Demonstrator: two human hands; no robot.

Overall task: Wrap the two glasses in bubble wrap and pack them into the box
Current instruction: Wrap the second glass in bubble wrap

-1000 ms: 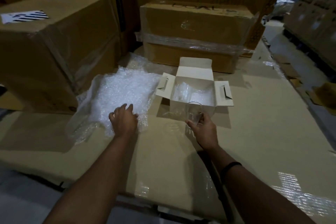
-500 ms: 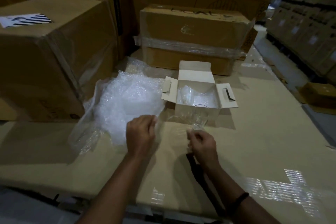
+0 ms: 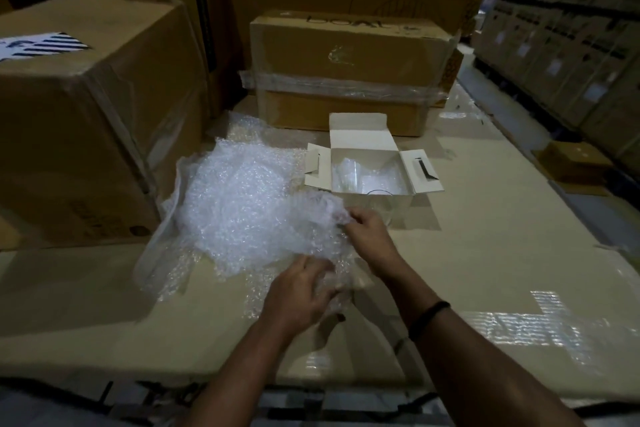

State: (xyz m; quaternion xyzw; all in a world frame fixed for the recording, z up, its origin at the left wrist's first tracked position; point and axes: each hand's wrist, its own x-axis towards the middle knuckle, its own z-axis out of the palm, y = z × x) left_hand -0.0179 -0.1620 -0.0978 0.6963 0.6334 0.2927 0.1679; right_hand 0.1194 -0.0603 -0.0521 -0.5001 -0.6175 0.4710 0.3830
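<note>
A heap of bubble wrap (image 3: 249, 204) lies on the cardboard surface, left of a small white box (image 3: 367, 163) with its flaps open. Inside the box sits something clear, wrapped in plastic (image 3: 349, 172). A clear glass (image 3: 382, 199) stands just in front of the box, partly hidden behind my right hand. My right hand (image 3: 367, 236) pinches the upper edge of a bubble wrap sheet. My left hand (image 3: 298, 295) grips the lower part of the same sheet, nearer to me.
A large brown carton (image 3: 79, 121) stands at the left. A taped carton (image 3: 349, 62) sits behind the white box, with taller cartons behind it. Stacked boxes (image 3: 571, 55) line the right side across an aisle. A small carton (image 3: 575, 163) lies on the floor.
My right hand has let go of the glass, which now stands in front of the box. Both hands have taken hold of a bubble wrap sheet and pulled it toward me.
</note>
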